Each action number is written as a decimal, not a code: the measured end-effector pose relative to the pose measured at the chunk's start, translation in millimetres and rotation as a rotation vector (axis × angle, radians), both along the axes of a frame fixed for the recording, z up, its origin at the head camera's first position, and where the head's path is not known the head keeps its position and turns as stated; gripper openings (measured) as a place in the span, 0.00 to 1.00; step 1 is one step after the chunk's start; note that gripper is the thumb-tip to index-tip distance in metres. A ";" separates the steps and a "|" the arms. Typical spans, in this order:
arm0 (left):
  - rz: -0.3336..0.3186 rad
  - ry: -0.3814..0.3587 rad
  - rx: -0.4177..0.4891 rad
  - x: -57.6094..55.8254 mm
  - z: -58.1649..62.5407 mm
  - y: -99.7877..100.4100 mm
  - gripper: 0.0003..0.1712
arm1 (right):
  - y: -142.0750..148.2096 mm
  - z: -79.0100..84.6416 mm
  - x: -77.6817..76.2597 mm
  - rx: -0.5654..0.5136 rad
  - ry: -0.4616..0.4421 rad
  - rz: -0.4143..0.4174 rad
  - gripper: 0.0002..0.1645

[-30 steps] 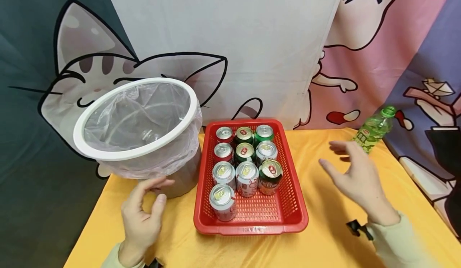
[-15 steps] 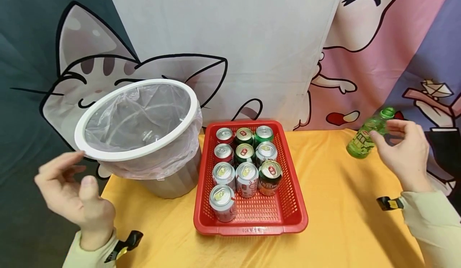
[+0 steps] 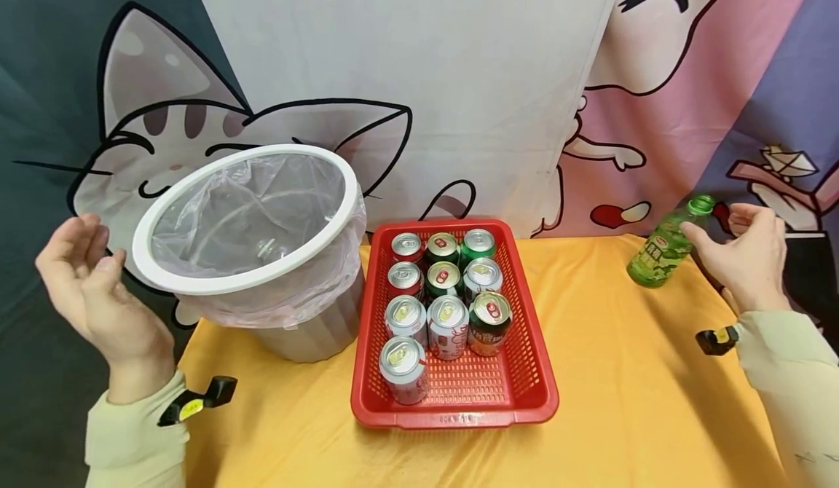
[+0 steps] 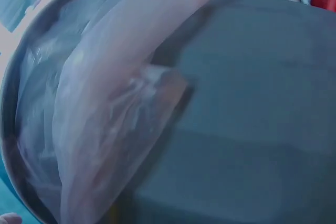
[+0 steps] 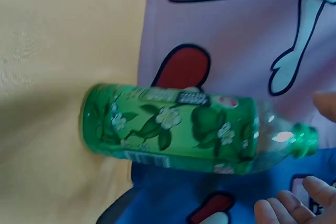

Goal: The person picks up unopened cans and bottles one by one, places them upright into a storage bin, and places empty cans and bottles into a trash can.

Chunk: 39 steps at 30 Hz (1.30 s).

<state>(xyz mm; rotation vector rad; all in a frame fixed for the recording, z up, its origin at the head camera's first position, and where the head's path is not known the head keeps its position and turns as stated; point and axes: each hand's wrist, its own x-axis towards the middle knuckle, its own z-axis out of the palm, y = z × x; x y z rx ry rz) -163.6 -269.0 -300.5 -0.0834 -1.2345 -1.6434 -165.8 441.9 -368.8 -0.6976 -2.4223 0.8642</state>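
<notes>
My left hand (image 3: pixel 108 298) is raised beside the bin, left of its white rim, and holds nothing. Its fingers are loosely bent. A grey trash bin (image 3: pixel 321 331) carries a translucent bin liner (image 3: pixel 314 291) folded over its rim; a clear bottle shows dimly inside. At the right, my right hand (image 3: pixel 743 258) is near a green drink bottle (image 3: pixel 662 251) that stands uncapped on the yellow cloth. In the right wrist view, thumb and fingers lie on either side of the bottle's neck (image 5: pixel 303 140), apart from it.
A red plastic basket (image 3: pixel 459 419) in the middle holds several upright drink cans (image 3: pixel 448 324). Yellow cloth (image 3: pixel 609 400) covers the table. A printed cartoon curtain (image 3: pixel 472 73) hangs close behind the bin, basket and bottle.
My left hand has moved left and up, from in front of the bin to beside it. My right hand has moved right, from the bottle's left side to its right. The bottle and basket stay put.
</notes>
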 end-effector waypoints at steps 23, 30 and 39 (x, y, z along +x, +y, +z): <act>-0.586 -0.054 0.266 -18.9 -29.6 -8.2 0.32 | 18.7 -39.0 -20.9 -0.042 -0.089 0.180 0.62; -0.579 -0.053 0.266 -19.7 -32.2 -7.9 0.34 | 18.6 -39.2 -20.5 -0.016 -0.104 0.176 0.61; -0.580 -0.061 0.270 -19.0 -31.4 -8.0 0.33 | -2.2 -13.1 -20.0 0.011 0.009 0.196 0.52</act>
